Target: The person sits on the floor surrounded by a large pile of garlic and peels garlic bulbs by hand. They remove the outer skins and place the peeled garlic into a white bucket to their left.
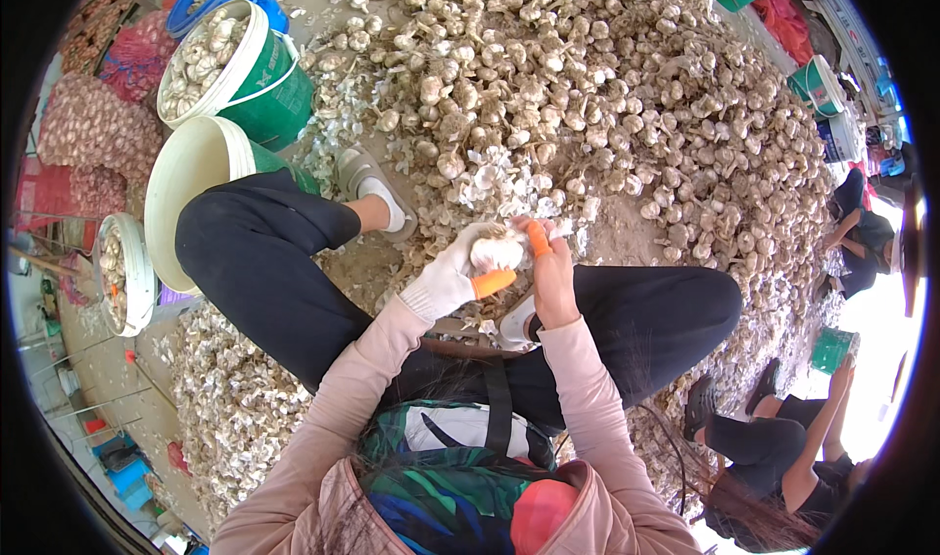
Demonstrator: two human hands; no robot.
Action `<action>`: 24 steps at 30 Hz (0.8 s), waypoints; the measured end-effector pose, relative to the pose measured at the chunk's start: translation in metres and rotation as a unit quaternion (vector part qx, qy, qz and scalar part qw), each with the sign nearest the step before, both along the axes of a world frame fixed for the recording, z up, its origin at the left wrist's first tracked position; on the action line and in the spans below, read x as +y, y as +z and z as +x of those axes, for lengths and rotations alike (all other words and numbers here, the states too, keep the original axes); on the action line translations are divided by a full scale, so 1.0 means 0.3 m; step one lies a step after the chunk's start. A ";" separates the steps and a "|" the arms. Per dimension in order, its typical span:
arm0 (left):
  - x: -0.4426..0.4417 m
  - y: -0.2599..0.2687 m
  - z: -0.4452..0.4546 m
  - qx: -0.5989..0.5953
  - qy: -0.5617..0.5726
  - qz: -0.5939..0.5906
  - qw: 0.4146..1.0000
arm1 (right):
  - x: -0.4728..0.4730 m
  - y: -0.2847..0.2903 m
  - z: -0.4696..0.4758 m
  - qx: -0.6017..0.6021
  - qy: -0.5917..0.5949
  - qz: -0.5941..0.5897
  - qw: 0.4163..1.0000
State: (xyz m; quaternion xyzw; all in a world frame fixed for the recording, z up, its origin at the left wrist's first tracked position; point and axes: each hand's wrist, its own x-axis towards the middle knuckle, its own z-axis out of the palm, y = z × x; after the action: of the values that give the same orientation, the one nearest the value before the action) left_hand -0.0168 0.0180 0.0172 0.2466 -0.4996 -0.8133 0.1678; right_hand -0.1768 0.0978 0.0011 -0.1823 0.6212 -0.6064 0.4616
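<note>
A whitish garlic bulb (496, 252) with reddish streaks is held in my left hand (445, 276), which wears a white knitted glove and an orange finger cot on the thumb. Close by the bulb's right side is my right hand (552, 269), ungloved, with an orange finger cot on one digit. Its fingers curl near the bulb, and whether they pinch anything is hidden. Below and beyond both hands lie loose white garlic skins (499, 180). A large heap of unpeeled garlic bulbs (558, 70) with stems and roots spreads across the floor ahead.
Left of my knee stands an open pale-rimmed bucket (192, 180). Beyond it, a green bucket (275, 89) is full of garlic bulbs. A white bucket (143, 276) holds more garlic. Filled mesh sacks (99, 122) stand farther left. Another person (771, 430) sits at right near a green container (833, 349).
</note>
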 end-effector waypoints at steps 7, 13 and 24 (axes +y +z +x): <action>-0.010 -0.062 0.027 -0.079 0.060 -0.171 0.980 | -0.038 0.132 0.053 0.272 0.235 -0.122 0.925; -0.001 0.029 0.008 -0.170 0.030 -0.240 0.955 | -0.057 0.076 0.118 0.243 0.092 -0.081 0.962; 0.011 -0.110 0.030 -0.074 0.089 -0.133 0.984 | -0.020 0.070 0.044 0.124 0.165 -0.104 0.973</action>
State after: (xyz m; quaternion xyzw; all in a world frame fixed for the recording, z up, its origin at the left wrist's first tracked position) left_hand -0.0077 0.0214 -0.0159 0.3247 -0.5906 -0.7010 0.2332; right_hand -0.1636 0.0920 0.0220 -0.4030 0.5682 -0.5563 0.4530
